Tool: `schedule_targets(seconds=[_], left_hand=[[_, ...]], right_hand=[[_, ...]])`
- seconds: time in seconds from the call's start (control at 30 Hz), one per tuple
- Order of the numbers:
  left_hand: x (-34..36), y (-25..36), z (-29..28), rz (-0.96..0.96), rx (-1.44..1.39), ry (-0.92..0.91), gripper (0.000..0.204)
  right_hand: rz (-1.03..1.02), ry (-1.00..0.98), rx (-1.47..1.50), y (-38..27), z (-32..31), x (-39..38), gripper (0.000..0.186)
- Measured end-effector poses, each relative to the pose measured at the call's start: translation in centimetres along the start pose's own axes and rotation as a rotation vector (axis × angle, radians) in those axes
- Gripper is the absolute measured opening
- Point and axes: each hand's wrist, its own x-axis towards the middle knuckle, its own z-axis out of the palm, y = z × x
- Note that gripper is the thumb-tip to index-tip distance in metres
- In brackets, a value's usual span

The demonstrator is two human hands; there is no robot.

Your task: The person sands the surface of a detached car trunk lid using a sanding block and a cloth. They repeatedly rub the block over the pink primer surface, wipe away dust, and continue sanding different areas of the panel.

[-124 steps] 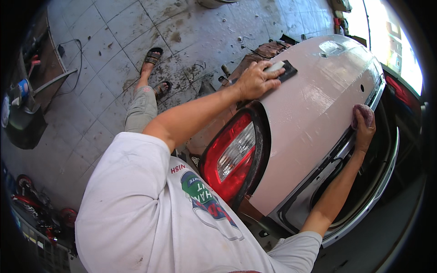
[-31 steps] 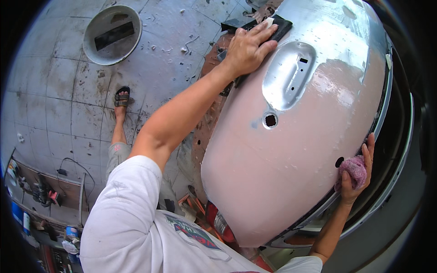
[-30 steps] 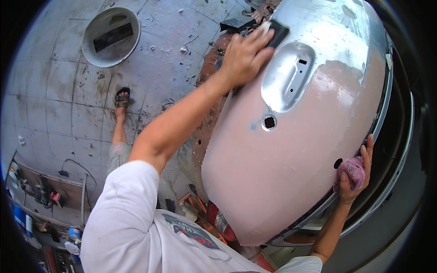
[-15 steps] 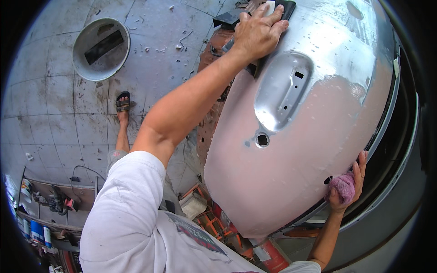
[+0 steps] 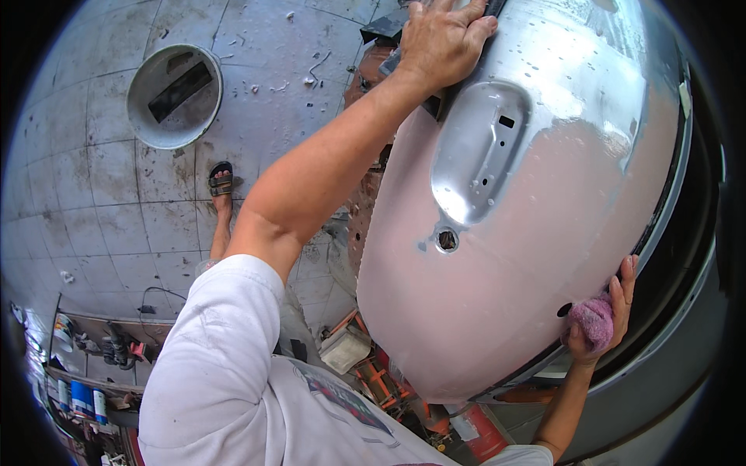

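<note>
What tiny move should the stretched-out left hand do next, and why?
I'd probably slide the left hand and its dark block gently toward the body, along the car panel. That hand is reaching far out, at the picture's top edge, and the bare metal beside it looks dotted with water drops, which may help the block glide.

Top edge crops bare left hand (image 5: 444, 48) and pink-and-silver curved car panel (image 5: 497, 295); black flat block (image 5: 495, 7) mostly out of sight.
</note>
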Motion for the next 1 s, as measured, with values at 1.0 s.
schedule_targets(seconds=[1.0], left_hand=[[-0.5,16.9,-2.3,-0.073,-0.042,-0.136,0.058]], right_hand=[[0.068,0.148,0.263,-0.7,-0.1,-0.4,0.058]])
